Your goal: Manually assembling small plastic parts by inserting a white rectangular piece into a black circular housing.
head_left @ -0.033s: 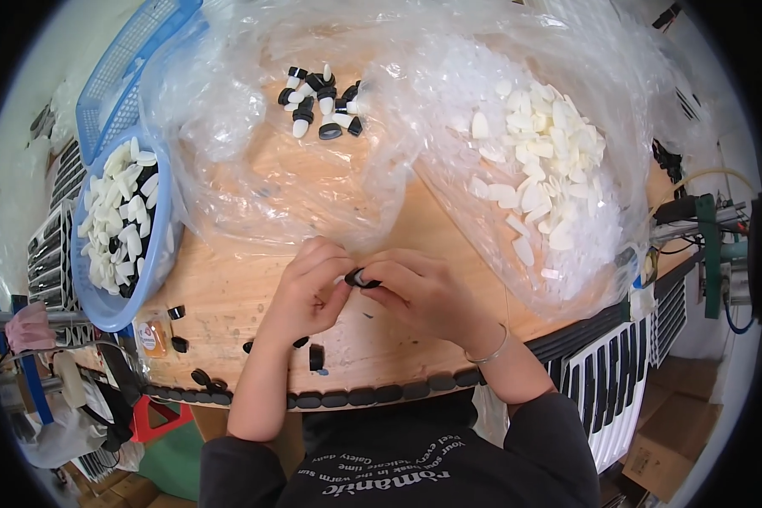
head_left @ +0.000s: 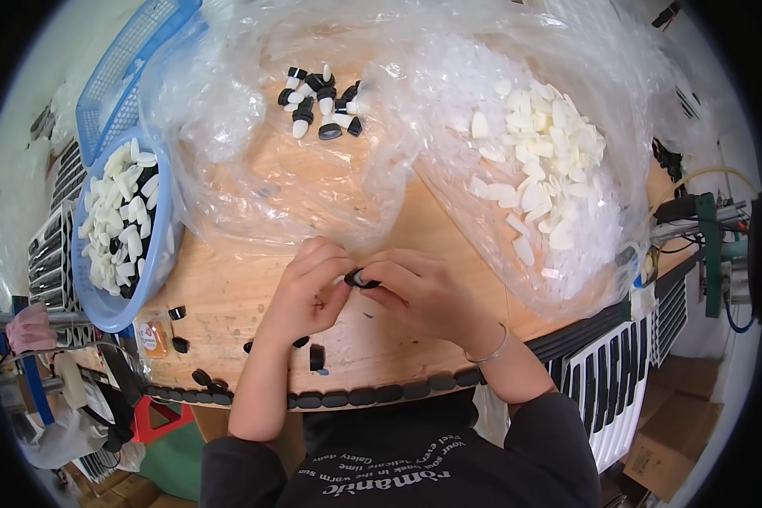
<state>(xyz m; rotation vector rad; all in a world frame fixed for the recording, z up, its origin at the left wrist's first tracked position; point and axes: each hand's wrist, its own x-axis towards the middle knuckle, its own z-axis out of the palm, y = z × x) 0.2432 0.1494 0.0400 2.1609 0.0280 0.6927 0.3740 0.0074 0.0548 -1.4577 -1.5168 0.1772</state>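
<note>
Over the middle of the table, my left hand (head_left: 311,286) and my right hand (head_left: 422,292) meet fingertip to fingertip. Pinched between them is a small black ring-like piece (head_left: 361,279) with a pale part showing at it. The fingers of both hands are closed on it and hide much of its shape. Just by my left forearm lie loose black pieces (head_left: 317,357). Farther off, on clear plastic, rests a pile of black pieces with white rounded tips (head_left: 326,103).
At left stands a blue basket (head_left: 164,212) holding white and black pieces. White flat oval pieces (head_left: 559,140) are heaped on a clear plastic bag (head_left: 449,182) at right. Black pieces line the near table edge (head_left: 389,394). A small orange-labelled packet (head_left: 151,339) lies at left.
</note>
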